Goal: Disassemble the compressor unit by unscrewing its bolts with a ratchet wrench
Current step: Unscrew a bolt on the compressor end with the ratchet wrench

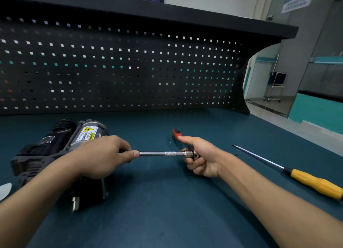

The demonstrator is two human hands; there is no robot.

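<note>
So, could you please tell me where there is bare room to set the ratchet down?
Widest free patch: bare mat in front, between compressor and yellow screwdriver. Also the strip along the pegboard, right of the compressor. Crowded at the left.

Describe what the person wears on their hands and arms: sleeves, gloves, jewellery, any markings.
Nothing is worn on either. The left hand and right hand are bare, with no gloves and no rings showing. The left forearm and right forearm are uncovered to the frame's edge: no sleeve, watch, bracelet or marking shows. Visible nails are short.
</note>
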